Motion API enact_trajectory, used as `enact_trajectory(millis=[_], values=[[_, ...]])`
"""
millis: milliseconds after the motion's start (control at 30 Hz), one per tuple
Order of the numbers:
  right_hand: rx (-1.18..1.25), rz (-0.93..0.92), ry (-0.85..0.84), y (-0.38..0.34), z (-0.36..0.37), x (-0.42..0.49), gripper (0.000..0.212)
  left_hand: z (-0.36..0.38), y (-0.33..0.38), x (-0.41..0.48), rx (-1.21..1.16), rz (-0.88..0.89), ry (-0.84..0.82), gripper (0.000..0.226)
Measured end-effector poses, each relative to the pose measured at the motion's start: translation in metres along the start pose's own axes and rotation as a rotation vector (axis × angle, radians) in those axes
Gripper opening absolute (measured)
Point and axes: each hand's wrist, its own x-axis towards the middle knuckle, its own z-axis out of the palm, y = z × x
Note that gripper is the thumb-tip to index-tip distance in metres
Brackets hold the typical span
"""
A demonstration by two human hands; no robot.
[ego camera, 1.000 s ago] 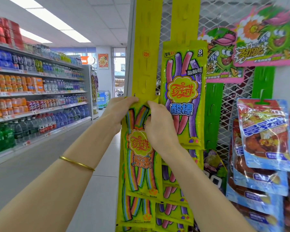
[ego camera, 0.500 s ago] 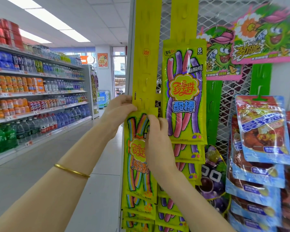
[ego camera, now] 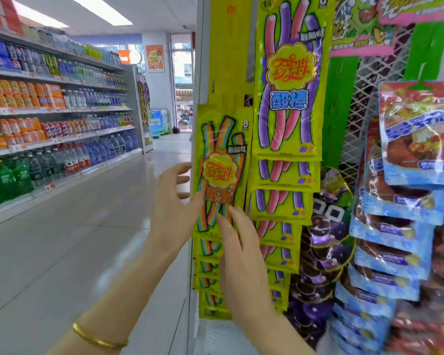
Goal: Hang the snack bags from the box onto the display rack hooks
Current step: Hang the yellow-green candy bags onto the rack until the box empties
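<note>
We see the rack's yellow hanging strip (ego camera: 228,47) carrying a column of long yellow-green packs. The top one, the rainbow snack bag (ego camera: 222,170), hangs upright on it, and more rainbow packs (ego camera: 207,278) overlap below. Just to the right hangs a column of purple-and-pink bags (ego camera: 290,80), stacked the same way down the rack. Farther right a green strip (ego camera: 429,49) holds blue bags (ego camera: 417,134) of a reddish snack, with dark purple pouches (ego camera: 325,226) between the two columns. Across the aisle, the shelves (ego camera: 62,139) are filled with rows of drink bottles (ego camera: 62,160).

Our left hand (ego camera: 174,198) is spread wide beside the rainbow snack bag, fingers apart and straight, gripping nothing. Its thumb reaches the bag's left edge, but the blur keeps us from telling whether it touches. A gold bangle (ego camera: 98,336) sits on that wrist. Our right hand (ego camera: 241,252) is flat and relaxed too, its fingertips (ego camera: 231,213) lying against the lower part of the bag's front, not curled round anything.
</note>
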Motion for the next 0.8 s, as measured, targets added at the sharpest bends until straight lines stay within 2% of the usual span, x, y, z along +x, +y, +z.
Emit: enact_trajectory(millis=[67,167,333,400,500,600,800], values=[[0.092,0.051,-0.114,0.014,0.007,-0.050,0.060,0.003,-0.026,-0.049,0.010,-0.012,-0.036,0.043],[0.201,0.220,-0.385,0.044,0.021,-0.123,0.056,0.007,-0.072,-0.120,0.041,-0.180,-0.233,0.048],[0.138,0.623,-0.904,0.090,0.047,-0.262,0.042,0.015,-0.146,-0.198,0.183,-0.523,-0.631,0.032],[0.146,0.849,-1.118,0.098,0.057,-0.308,0.041,0.020,-0.168,-0.215,0.227,-0.609,-0.700,0.029],[0.189,1.078,-1.329,0.097,0.072,-0.366,0.040,0.027,-0.172,-0.216,0.218,-0.704,-0.781,0.021],[0.302,1.359,-1.381,0.087,0.087,-0.417,0.048,0.028,-0.179,-0.215,0.227,-0.737,-0.853,0.020],[0.184,1.658,-1.289,0.078,0.117,-0.460,0.060,0.019,-0.188,-0.219,0.236,-0.814,-0.900,0.020]])
